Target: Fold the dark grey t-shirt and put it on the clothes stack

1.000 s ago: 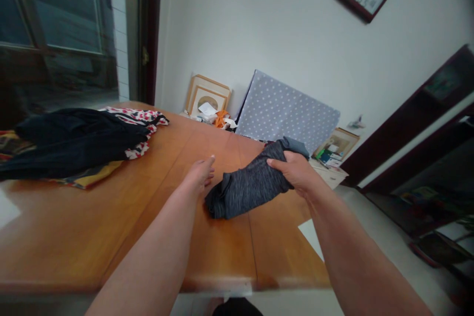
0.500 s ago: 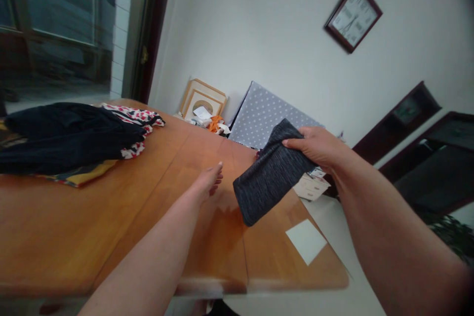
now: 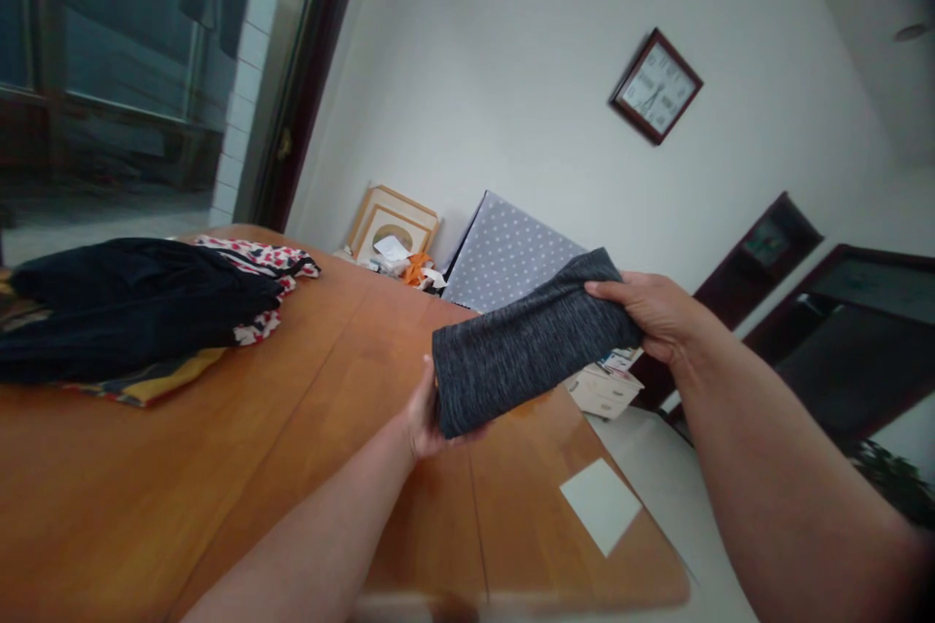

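A folded dark grey heathered garment (image 3: 530,346) is held in the air above the wooden table (image 3: 314,467), stretched between both hands. My right hand (image 3: 650,307) grips its upper right end, thumb on the front and fingers behind. At the lower left end my left hand (image 3: 428,419) cups the cloth. Its thumb stands up by the left edge, while the fingers pass beneath and behind, mostly hidden. What kind of garment it is cannot be made out.
Clothes lie piled at the table's left: a black garment (image 3: 138,307), a red-and-white patterned one (image 3: 259,258) and a yellow-edged one (image 3: 175,375). A white square sheet (image 3: 601,506) lies near the right edge. A polka-dot covered panel (image 3: 504,248) and picture frames (image 3: 394,219) stand behind.
My left hand has moved up and right onto the garment's lower end, having been apart from it. That end has risen and swung left, so the garment lies flatter. The view has tilted upward.
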The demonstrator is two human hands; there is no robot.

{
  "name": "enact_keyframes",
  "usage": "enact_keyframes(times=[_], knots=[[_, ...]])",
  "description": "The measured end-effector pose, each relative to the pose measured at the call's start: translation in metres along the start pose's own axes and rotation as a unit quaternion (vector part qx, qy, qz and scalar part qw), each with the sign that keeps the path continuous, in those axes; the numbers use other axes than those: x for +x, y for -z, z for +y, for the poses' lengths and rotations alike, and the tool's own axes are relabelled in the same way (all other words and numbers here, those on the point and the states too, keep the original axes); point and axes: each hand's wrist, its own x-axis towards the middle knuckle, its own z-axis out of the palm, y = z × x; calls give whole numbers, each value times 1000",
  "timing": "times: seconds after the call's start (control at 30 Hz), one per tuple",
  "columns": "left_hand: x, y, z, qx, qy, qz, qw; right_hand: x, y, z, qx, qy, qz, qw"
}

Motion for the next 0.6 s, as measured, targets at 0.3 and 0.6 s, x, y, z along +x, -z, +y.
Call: enact_keyframes(times=[0.3,0.6], knots=[[3,2,3,90,-11,36,995,-11,31,105,50,-89,30,994],[9,29,15,328,-58,249,910,-25,12,245,-1,-149,33,988]])
